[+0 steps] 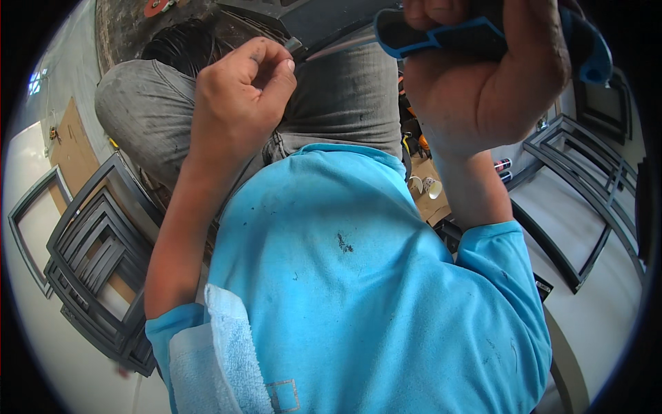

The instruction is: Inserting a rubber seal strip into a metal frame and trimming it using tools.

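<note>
Right grip [486, 96] clasps the blue-and-black tool [469, 44]; its shaft [345, 46] points toward nine o'clock, near the pinched left grip [238, 90], contents unclear.

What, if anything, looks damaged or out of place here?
Dark smudges mark the front of the blue shirt, standing out on plain cloth. Pale cups sit among the clutter on brown cardboard, right of the lap; no spill visible.
</note>
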### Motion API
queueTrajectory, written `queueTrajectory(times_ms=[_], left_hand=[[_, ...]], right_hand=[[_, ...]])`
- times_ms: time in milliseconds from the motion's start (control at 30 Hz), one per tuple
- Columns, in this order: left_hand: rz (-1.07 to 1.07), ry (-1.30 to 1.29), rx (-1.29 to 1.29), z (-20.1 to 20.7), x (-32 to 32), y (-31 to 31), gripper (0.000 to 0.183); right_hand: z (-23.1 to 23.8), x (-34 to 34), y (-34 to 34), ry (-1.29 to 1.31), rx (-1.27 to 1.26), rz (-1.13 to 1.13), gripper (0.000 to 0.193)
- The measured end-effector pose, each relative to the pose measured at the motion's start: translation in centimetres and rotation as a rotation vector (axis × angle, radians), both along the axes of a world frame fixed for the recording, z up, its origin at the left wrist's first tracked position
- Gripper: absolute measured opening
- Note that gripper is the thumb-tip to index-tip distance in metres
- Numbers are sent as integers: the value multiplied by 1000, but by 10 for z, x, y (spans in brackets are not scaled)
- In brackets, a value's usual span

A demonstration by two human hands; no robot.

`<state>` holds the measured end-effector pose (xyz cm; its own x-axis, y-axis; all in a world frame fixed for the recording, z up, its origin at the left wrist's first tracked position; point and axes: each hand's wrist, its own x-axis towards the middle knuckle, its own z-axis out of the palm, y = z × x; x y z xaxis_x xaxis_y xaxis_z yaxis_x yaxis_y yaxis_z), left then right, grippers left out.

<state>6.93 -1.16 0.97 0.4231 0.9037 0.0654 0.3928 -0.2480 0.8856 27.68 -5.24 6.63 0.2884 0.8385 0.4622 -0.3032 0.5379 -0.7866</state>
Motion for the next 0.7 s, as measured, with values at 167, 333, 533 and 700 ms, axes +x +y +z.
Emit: queueTrajectory(times_ms=[167,333,533,700], left_hand=[[126,-128,-169,-17,4,-9,18],[96,-55,-230,-15,-1,1,20],[-13,152,-509,0,0,26,21],[-19,195,-659,19,5,30,22]], right_hand=[[-9,-18,-6,69,129,-177,32],[-40,27,1,-88,377,193,34],[-40,21,6,-171,568,227,35],[-39,10,0,-130,490,222,36]])
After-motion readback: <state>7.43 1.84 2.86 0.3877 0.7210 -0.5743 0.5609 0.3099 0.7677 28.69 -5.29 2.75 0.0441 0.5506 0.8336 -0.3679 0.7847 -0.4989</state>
